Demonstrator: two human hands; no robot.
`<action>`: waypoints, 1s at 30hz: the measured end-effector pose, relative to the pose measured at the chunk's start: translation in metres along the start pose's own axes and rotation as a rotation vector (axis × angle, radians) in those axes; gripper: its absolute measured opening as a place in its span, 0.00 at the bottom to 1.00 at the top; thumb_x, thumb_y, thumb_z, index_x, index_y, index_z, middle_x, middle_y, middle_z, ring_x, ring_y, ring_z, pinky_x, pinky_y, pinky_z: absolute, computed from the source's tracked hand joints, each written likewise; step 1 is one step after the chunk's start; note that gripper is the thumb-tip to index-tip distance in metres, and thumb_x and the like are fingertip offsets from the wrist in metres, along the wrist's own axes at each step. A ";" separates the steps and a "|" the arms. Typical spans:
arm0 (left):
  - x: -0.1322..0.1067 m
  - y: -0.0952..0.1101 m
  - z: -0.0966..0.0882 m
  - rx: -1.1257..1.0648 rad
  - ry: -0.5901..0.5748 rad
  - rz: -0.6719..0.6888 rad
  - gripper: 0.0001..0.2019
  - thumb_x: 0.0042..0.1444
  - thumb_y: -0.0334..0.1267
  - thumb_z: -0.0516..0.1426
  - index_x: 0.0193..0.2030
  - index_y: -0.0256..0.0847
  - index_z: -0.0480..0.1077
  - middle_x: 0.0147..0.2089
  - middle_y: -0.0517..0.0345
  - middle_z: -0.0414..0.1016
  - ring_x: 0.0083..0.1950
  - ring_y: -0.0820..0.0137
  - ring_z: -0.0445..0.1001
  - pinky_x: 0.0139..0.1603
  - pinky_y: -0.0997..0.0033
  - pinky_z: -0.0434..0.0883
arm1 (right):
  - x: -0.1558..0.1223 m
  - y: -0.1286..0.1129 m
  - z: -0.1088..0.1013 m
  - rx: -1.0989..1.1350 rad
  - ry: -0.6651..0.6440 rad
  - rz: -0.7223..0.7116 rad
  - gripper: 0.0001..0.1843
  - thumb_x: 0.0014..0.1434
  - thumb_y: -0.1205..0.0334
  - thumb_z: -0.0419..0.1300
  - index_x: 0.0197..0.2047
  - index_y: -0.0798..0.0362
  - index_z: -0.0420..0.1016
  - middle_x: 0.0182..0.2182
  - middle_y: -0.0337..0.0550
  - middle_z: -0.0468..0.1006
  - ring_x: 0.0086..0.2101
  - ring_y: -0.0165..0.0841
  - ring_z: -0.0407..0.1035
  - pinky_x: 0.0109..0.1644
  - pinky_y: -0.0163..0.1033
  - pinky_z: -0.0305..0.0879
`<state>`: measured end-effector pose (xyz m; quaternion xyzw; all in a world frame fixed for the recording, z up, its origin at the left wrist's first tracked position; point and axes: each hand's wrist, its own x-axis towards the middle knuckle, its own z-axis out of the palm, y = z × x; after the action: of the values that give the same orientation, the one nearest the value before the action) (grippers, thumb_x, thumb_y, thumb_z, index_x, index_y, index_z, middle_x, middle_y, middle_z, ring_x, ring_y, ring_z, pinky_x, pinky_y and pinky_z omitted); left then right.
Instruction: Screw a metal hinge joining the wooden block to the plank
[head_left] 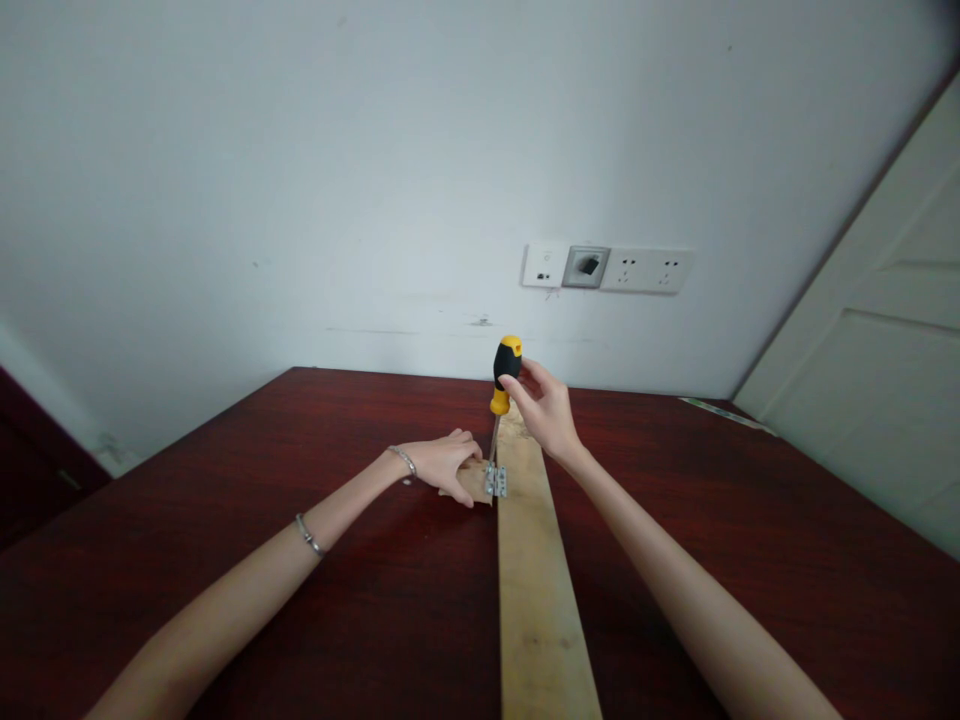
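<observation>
Long board: pale wood, the long board (532, 570) lies flat on the dark red table (337, 600), running from the near edge of what I can see away toward the wall (300, 180).
Wood block: a small, flat wood block (474, 483) sits just to the left of the long board, near its far end.
Hinge: a small silver hinge (496, 480) bridges the gap, one leaf on the wood block and the other on the long board's left edge.
Left hand: the left hand (450, 465), left of the long board, has thumb and fingers parted around the wood block, holding it down on the table.
Right hand: over the far end of the long board, the right hand (546, 405) has its thumb and fingers closed about the screwdriver's handle.
Screwdriver: yellow and black, the screwdriver (508, 365) stands nearly upright above the long board's left edge, its shaft reaching down to the hinge's block-side leaf; whether the tip sits in a screw is too small for me to tell.
Bracelets: two silver ones on the left arm, left of the long board, one at the wrist (403, 460), one farther up the forearm (308, 537).
Sockets: a row of sockets (646, 270) on the wall, beyond the long board and to its right.
Door: a white panelled door (885, 320), well to the right of the long board.
</observation>
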<state>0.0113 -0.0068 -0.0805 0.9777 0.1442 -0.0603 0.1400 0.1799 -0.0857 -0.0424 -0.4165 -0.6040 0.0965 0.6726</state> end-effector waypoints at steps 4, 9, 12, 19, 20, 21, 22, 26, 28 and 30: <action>0.001 -0.001 0.001 -0.005 0.008 0.008 0.31 0.38 0.54 0.64 0.46 0.37 0.64 0.43 0.53 0.62 0.48 0.59 0.60 0.46 0.67 0.63 | 0.000 -0.001 -0.001 -0.028 -0.004 -0.009 0.19 0.55 0.52 0.60 0.46 0.54 0.72 0.40 0.46 0.79 0.40 0.37 0.73 0.47 0.43 0.69; 0.001 -0.001 0.002 -0.003 0.017 0.004 0.31 0.38 0.54 0.64 0.46 0.38 0.64 0.43 0.53 0.62 0.48 0.59 0.60 0.45 0.66 0.63 | 0.001 -0.002 -0.003 -0.128 -0.021 -0.051 0.18 0.57 0.52 0.58 0.45 0.56 0.72 0.38 0.46 0.78 0.39 0.37 0.71 0.45 0.42 0.68; 0.001 -0.001 0.001 0.010 0.006 -0.002 0.31 0.38 0.54 0.64 0.46 0.37 0.64 0.43 0.53 0.62 0.48 0.59 0.60 0.45 0.67 0.63 | 0.001 -0.004 -0.004 -0.196 -0.027 -0.073 0.18 0.57 0.52 0.57 0.45 0.56 0.72 0.38 0.47 0.78 0.38 0.37 0.71 0.44 0.41 0.67; 0.002 -0.004 0.003 0.010 -0.005 -0.004 0.32 0.39 0.55 0.64 0.47 0.37 0.63 0.44 0.52 0.61 0.49 0.59 0.60 0.47 0.66 0.63 | 0.001 -0.004 -0.004 -0.230 -0.050 -0.088 0.18 0.58 0.51 0.56 0.45 0.55 0.73 0.37 0.46 0.78 0.37 0.37 0.70 0.43 0.41 0.66; 0.002 -0.004 0.003 0.007 -0.007 -0.004 0.32 0.39 0.55 0.63 0.47 0.37 0.63 0.44 0.52 0.61 0.49 0.60 0.60 0.47 0.66 0.63 | 0.001 -0.004 -0.005 -0.228 -0.056 -0.084 0.18 0.58 0.51 0.56 0.45 0.55 0.73 0.37 0.46 0.77 0.38 0.37 0.70 0.43 0.41 0.66; 0.002 -0.004 0.004 0.005 -0.008 -0.004 0.32 0.39 0.55 0.63 0.47 0.37 0.63 0.44 0.52 0.61 0.49 0.60 0.60 0.47 0.66 0.63 | 0.001 -0.004 -0.005 -0.221 -0.064 -0.078 0.18 0.59 0.51 0.55 0.45 0.55 0.73 0.38 0.46 0.77 0.38 0.37 0.70 0.43 0.41 0.66; 0.002 -0.004 0.004 0.003 -0.010 -0.003 0.32 0.39 0.55 0.63 0.47 0.37 0.63 0.44 0.53 0.61 0.49 0.60 0.60 0.47 0.66 0.63 | 0.001 -0.004 -0.005 -0.211 -0.073 -0.072 0.18 0.59 0.51 0.55 0.45 0.55 0.73 0.38 0.46 0.77 0.38 0.37 0.70 0.43 0.41 0.66; 0.001 -0.003 0.003 -0.002 -0.004 -0.002 0.31 0.39 0.55 0.63 0.46 0.37 0.63 0.43 0.53 0.61 0.48 0.60 0.60 0.47 0.67 0.63 | 0.000 -0.007 -0.006 -0.151 -0.100 -0.037 0.18 0.59 0.50 0.55 0.46 0.54 0.72 0.39 0.45 0.77 0.40 0.37 0.69 0.44 0.41 0.66; 0.001 -0.003 0.004 -0.009 0.005 -0.003 0.30 0.39 0.54 0.63 0.46 0.37 0.63 0.44 0.53 0.61 0.48 0.61 0.61 0.47 0.67 0.63 | 0.000 -0.009 -0.006 -0.122 -0.107 -0.025 0.18 0.59 0.50 0.55 0.46 0.54 0.71 0.39 0.45 0.77 0.40 0.37 0.69 0.45 0.42 0.65; 0.001 -0.003 0.004 -0.020 0.017 0.000 0.30 0.39 0.53 0.64 0.45 0.37 0.63 0.44 0.53 0.61 0.48 0.61 0.61 0.47 0.67 0.64 | -0.001 -0.010 -0.007 -0.101 -0.115 -0.014 0.18 0.59 0.50 0.55 0.45 0.54 0.71 0.39 0.45 0.76 0.40 0.37 0.69 0.46 0.41 0.65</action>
<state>0.0112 -0.0048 -0.0855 0.9767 0.1462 -0.0508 0.1485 0.1821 -0.0954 -0.0357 -0.4394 -0.6486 0.0848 0.6157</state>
